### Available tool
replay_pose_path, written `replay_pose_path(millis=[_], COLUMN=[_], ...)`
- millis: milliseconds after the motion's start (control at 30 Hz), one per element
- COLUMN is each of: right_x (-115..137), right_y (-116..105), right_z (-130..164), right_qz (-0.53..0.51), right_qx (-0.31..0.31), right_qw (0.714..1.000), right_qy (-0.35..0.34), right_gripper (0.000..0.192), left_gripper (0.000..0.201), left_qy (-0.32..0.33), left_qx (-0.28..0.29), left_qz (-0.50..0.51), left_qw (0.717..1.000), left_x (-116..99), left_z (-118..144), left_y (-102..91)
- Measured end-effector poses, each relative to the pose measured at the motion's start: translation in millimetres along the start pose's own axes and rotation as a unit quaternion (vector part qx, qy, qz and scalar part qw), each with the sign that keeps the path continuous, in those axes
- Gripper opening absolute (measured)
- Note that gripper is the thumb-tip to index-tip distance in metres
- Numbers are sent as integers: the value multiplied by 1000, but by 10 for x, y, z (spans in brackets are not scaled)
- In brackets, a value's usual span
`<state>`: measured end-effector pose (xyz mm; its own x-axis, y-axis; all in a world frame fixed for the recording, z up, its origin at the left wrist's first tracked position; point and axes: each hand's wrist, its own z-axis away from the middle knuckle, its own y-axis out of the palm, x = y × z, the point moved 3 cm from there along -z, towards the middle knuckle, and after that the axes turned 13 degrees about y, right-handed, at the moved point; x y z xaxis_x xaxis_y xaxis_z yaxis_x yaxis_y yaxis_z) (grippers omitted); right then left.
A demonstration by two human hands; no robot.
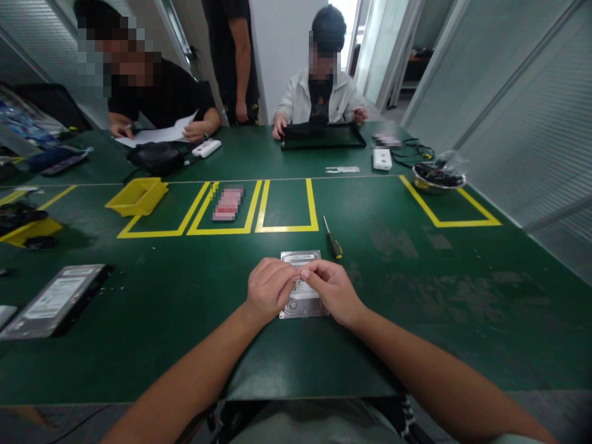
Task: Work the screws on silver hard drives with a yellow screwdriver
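A silver hard drive (pixel 303 308) with a white label lies flat on the green table in front of me. Above its middle, my left hand (pixel 272 285) and my right hand (pixel 333 288) meet at the fingertips. Both are closed in a pinch, and whatever sits between the fingers is too small or hidden to make out. The hands cover much of the label. Just beyond the drive, to the right, a screwdriver (pixel 333 244) with a dark and yellow handle rests on the table, its shaft pointing away from me.
Another hard drive (pixel 58 299) lies at the left. Yellow tape outlines cross the table, with a yellow bin (pixel 139 196), a pink phone-like object (pixel 228 203) and a metal bowl (pixel 438 179) at them. Across the table, one person holds papers (pixel 161 132), another a black tray-like frame (pixel 324 135).
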<state>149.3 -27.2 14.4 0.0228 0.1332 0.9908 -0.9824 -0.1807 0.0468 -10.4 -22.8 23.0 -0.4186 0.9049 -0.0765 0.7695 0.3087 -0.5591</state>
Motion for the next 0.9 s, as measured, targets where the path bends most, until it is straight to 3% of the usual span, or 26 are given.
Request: replay_pose_path(millis=[200,367,400,500,567,733,900], right_x=[32,122,139,146,117,30,-31], right_y=[-67,-335,-394,-517,-572,-611,-611], right_z=[6,-70,-94,-175,-225,-294,-338], right_qz=[128,260,306,547,601,634,655], right_qx=[-49,-146,-169,-246,-255,-248,-229], right_qw=[989,947,928,790,750,729,718], right_qy=[-59,-118,-128,-126,-107,-74,-56], right_gripper=[19,11,12,26,32,34,30], left_gripper=[6,15,15,13,12,13,11], left_qy=[-42,-124,-137,-179,-214,-294,-333], left_qx=[41,52,47,33,25,-6,-46], left_qz=[24,52,54,57,64,101,142], left_qw=[998,990,988,982,974,951,931], left_x=[46,137,163,249,308,421,493], left_z=[5,7,10,33,56,103,128], left_y=[26,33,33,46,64,114,164])
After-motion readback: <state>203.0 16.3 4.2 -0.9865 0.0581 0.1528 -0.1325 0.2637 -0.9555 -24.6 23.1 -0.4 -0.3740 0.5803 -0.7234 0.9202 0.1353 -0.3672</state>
